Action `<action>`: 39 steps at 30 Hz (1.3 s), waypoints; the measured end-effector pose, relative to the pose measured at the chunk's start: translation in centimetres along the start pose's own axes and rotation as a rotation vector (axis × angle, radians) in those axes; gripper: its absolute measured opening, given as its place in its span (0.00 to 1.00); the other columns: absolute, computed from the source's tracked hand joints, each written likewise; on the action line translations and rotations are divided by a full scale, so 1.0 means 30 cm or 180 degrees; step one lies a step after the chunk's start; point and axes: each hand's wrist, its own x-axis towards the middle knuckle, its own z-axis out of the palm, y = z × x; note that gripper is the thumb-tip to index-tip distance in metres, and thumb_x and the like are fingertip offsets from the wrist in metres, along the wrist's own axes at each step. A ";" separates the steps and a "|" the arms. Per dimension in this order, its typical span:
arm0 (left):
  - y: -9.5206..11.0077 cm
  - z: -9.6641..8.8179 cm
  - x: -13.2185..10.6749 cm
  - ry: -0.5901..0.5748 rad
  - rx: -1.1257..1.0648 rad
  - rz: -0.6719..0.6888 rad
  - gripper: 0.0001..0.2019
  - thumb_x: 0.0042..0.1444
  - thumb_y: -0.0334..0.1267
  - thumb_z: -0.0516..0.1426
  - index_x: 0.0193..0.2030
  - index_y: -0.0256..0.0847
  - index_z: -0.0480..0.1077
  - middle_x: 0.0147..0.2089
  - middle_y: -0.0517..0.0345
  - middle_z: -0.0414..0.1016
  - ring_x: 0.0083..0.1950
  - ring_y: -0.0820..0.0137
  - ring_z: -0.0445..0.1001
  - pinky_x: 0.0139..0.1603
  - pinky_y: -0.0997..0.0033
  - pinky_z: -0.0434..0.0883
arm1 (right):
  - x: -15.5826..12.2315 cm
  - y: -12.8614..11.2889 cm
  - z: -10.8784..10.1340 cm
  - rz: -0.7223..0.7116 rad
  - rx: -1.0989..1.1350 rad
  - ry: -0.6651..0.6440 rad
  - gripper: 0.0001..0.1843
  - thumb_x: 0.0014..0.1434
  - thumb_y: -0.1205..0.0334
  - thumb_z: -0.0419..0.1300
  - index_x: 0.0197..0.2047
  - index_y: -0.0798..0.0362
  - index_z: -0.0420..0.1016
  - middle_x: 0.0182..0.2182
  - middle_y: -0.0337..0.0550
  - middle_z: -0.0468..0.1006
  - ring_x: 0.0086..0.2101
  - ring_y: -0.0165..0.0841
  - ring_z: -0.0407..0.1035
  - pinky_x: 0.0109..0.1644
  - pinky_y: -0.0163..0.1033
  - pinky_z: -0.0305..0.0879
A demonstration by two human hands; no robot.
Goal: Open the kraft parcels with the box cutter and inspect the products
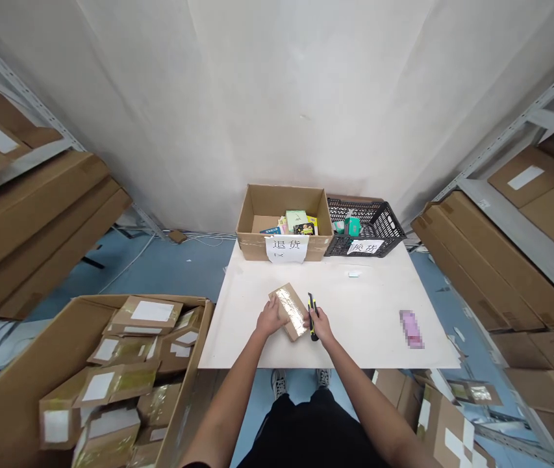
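Observation:
A small cardboard box with shiny clear tape along its top is near the front of the white table. My left hand grips its left side, thumb on the top. In my right hand is a black and yellow utility knife, held upright beside the box's right edge. The fingertips of that hand come close to the box; whether they touch it I cannot tell. Whether the blade is out is too small to see.
At the table's back stand a cardboard carton with small packs inside and a black plastic crate holding green boxes. A pink item lies at right. To the left, a large carton holds several taped parcels. Loaded shelves flank both sides.

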 end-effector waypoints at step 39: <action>0.161 0.145 -0.025 0.0084 0.0428 -0.0510 0.44 0.65 0.62 0.51 0.82 0.53 0.40 0.85 0.53 0.24 0.66 0.42 0.66 0.59 0.47 0.72 | -0.206 0.131 -0.232 0.0575 -0.1704 0.0524 0.15 0.70 0.44 0.55 0.43 0.47 0.67 0.23 0.37 0.77 0.22 0.37 0.76 0.32 0.37 0.68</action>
